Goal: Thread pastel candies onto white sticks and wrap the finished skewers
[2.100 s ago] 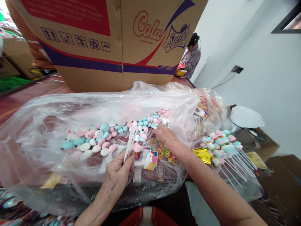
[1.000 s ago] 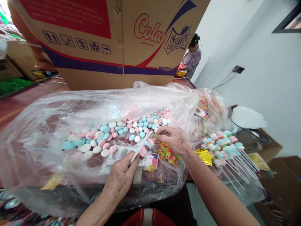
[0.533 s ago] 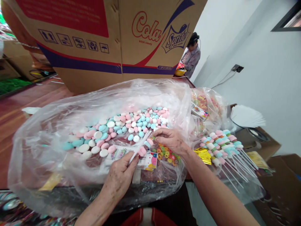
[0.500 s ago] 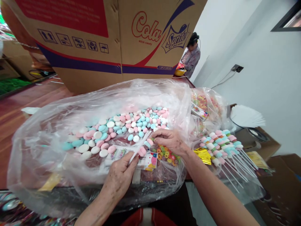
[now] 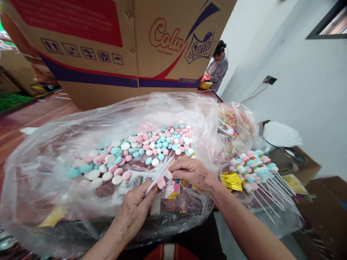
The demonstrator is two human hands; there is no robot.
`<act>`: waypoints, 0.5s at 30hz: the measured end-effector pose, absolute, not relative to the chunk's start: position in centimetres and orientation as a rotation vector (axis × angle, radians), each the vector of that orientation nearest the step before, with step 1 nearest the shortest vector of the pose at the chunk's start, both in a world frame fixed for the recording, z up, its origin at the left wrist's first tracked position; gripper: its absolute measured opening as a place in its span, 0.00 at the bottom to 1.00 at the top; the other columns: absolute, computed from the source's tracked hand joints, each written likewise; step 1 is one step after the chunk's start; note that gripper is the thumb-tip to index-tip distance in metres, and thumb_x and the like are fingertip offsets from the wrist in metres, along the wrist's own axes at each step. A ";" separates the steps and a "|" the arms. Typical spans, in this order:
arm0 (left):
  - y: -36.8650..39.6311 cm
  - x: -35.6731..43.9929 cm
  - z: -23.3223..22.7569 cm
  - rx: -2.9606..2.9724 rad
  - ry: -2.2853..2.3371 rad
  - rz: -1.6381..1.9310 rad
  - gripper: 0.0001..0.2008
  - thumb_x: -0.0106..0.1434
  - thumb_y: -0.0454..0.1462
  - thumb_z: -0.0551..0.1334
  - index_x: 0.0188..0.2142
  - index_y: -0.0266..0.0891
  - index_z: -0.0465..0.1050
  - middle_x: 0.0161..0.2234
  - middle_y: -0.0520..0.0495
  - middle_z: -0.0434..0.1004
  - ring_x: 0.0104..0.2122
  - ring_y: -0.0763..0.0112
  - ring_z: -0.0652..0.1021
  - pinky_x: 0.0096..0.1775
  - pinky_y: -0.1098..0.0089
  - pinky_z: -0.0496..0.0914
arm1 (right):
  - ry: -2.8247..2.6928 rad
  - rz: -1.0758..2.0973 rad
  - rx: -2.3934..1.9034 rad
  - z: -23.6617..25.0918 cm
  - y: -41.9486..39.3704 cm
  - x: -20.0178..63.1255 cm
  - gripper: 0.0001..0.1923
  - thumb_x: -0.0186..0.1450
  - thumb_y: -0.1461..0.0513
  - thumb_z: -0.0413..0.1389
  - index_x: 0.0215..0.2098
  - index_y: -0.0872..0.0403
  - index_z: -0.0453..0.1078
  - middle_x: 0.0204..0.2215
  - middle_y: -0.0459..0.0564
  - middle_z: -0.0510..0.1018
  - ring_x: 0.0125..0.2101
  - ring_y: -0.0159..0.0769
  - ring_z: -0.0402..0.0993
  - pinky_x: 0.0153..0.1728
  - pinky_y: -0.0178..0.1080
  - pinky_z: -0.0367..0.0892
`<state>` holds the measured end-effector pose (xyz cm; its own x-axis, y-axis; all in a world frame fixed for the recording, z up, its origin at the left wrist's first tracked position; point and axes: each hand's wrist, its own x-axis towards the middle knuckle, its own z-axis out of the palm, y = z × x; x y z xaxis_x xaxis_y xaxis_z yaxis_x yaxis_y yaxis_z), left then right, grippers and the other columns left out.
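Observation:
My left hand (image 5: 138, 204) is closed round several thin white sticks (image 5: 159, 172), which point up and to the right. Just beyond its thumb are pink marshmallow candies (image 5: 161, 182), apparently threaded on a stick. My right hand (image 5: 191, 171) is pinched close to the stick tips, its fingertips against a pale blue and pink candy (image 5: 168, 175); exactly what they grip is partly hidden. Below that hand lie small coloured ring gummies (image 5: 187, 184). Pink, blue and white round candies (image 5: 131, 146) are heaped inside a clear plastic bag (image 5: 62, 130). A printed packet (image 5: 172, 188) lies beneath the hands.
A large cardboard box (image 5: 103, 68) stands behind the bag. To the right are filled candy skewers (image 5: 255, 168), gold twist ties (image 5: 231, 181) and a bag of ring gummies (image 5: 235, 119). A person (image 5: 219, 68) works farther back, beside a yellow bowl (image 5: 205, 85).
My right hand has come down and closer to my left hand, with its fingers now over the candies near the stick tips. My left hand keeps the sticks. The view has shifted slightly.

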<state>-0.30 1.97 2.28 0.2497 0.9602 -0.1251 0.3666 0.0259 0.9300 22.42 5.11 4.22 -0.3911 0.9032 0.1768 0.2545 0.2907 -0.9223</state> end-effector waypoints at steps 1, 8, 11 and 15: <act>1.9 -0.3 2.0 1.490 1.286 0.759 0.18 0.63 0.51 0.60 0.26 0.41 0.74 0.18 0.55 0.61 0.21 0.70 0.62 0.23 0.73 0.55 | -1.780 1.172 -1.030 4.1 5.2 22.5 0.09 0.64 0.58 0.60 0.39 0.52 0.80 0.35 0.47 0.81 0.38 0.34 0.75 0.41 0.37 0.69; 1.6 -0.3 0.7 1.316 1.211 0.860 0.15 0.64 0.49 0.62 0.30 0.40 0.75 0.19 0.57 0.62 0.19 0.74 0.59 0.20 0.75 0.51 | -1.836 0.570 -1.638 4.9 8.6 23.0 0.13 0.71 0.60 0.49 0.46 0.54 0.74 0.40 0.51 0.80 0.41 0.38 0.74 0.44 0.39 0.68; 1.7 -0.1 1.1 1.312 1.222 0.884 0.17 0.63 0.49 0.62 0.25 0.40 0.71 0.17 0.57 0.61 0.18 0.75 0.59 0.20 0.75 0.51 | -2.198 0.097 -1.994 5.1 9.9 22.0 0.12 0.71 0.65 0.48 0.46 0.57 0.73 0.44 0.59 0.77 0.46 0.45 0.71 0.48 0.44 0.65; 1.7 -0.3 1.5 1.304 1.239 0.903 0.18 0.64 0.47 0.61 0.23 0.40 0.67 0.16 0.57 0.60 0.17 0.76 0.58 0.20 0.74 0.50 | -2.302 -0.095 -2.191 4.8 10.0 20.2 0.16 0.70 0.68 0.47 0.52 0.59 0.71 0.48 0.64 0.74 0.48 0.49 0.69 0.47 0.46 0.67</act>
